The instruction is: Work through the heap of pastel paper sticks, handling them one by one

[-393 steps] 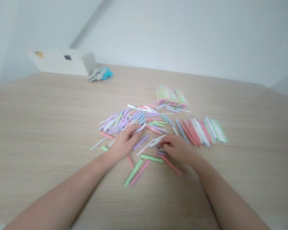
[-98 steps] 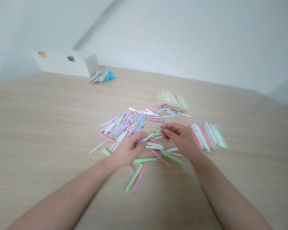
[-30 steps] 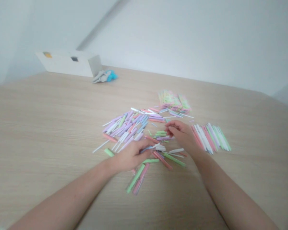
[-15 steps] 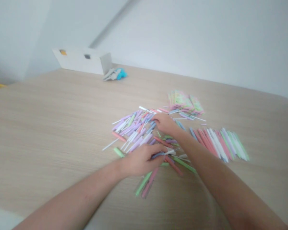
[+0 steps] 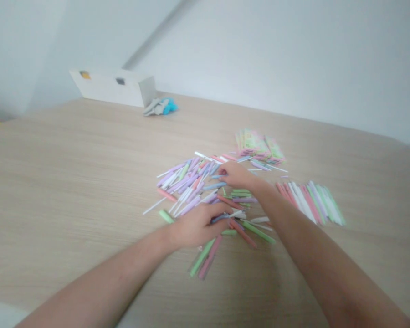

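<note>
A loose pile of pastel sticks (image 5: 187,180) in purple, pink, green, blue and white lies spread on the wooden table (image 5: 71,173). My left hand (image 5: 194,224) rests on the near part of the pile, fingers curled over a blue stick. My right hand (image 5: 237,175) reaches into the far side of the pile, fingertips pinched on a blue stick (image 5: 213,186). A tidy row of sticks (image 5: 310,200) lies to the right of my right arm.
A stack of flat green and pink packets (image 5: 259,146) lies behind the pile. At the back left stand a white box (image 5: 112,86) and a grey and blue bundle (image 5: 160,107). A white wall rises behind the table.
My right hand has moved from the middle of the pile up and left to its far side. My left hand has stayed on the near sticks. The view has shifted slightly.
</note>
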Action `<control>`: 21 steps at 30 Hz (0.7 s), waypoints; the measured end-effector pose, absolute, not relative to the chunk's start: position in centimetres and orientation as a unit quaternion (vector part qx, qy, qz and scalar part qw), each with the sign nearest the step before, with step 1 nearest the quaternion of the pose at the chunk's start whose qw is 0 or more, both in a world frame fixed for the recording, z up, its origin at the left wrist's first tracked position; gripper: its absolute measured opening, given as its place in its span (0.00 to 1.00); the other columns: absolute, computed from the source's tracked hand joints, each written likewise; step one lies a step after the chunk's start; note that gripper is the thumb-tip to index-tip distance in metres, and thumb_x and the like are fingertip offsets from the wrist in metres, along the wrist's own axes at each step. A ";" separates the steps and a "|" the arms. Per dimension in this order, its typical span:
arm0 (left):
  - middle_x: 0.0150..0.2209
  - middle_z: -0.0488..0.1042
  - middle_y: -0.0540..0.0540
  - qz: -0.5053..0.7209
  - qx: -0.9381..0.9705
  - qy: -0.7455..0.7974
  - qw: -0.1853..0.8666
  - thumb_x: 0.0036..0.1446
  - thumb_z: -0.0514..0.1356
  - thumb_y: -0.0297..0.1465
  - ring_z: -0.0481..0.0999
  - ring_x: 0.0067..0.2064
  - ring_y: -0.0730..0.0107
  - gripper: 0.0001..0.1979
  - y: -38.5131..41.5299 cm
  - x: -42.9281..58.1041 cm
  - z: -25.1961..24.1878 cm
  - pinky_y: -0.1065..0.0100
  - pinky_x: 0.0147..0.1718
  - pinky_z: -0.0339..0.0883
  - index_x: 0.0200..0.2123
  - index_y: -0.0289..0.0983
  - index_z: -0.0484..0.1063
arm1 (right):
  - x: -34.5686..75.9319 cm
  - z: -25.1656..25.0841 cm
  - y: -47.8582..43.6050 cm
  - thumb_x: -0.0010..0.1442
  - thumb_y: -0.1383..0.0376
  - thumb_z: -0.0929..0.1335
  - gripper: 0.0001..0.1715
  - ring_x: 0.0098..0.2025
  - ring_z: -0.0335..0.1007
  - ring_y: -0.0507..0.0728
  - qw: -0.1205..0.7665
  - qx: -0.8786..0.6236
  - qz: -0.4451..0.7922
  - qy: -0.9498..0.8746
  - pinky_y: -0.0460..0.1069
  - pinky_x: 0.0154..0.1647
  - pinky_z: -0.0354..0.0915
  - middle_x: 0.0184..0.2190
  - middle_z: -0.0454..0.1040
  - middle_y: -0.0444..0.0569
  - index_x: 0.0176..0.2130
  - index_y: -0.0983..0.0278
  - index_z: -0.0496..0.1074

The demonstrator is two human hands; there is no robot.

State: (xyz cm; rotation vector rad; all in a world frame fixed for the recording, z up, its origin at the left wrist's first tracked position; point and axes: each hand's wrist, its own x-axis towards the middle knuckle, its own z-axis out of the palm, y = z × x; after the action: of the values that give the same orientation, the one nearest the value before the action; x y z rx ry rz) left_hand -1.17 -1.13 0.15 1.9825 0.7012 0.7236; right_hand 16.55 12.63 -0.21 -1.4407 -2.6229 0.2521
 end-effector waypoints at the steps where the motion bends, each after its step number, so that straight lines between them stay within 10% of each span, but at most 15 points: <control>1: 0.46 0.75 0.47 0.293 0.797 0.282 0.446 0.62 0.53 0.32 0.74 0.42 0.68 0.15 -1.1 -1.2 0.1 0.71 0.40 0.67 0.50 0.40 0.70 | 16.5 -0.1 12.5 0.51 0.67 0.69 0.05 0.35 0.70 0.57 0.075 -0.479 0.086 -0.871 0.47 0.37 0.60 0.31 0.77 0.52 0.30 0.66 0.75; 21: 0.43 0.75 0.48 0.277 0.801 0.280 0.451 0.63 0.50 0.35 0.73 0.40 0.70 0.16 -0.5 -1.4 -0.2 0.70 0.40 0.67 0.51 0.38 0.70 | 22.8 0.6 -1.9 0.54 0.64 0.70 0.08 0.22 0.61 0.48 0.554 -0.449 0.463 -0.526 0.43 0.22 0.58 0.21 0.67 0.40 0.38 0.61 0.74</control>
State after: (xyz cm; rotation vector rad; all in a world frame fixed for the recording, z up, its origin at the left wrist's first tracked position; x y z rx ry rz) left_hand -1.40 -0.48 -0.22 1.9787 0.6925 0.6833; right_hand 22.81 -1.93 0.59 -1.0620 -1.2434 1.0944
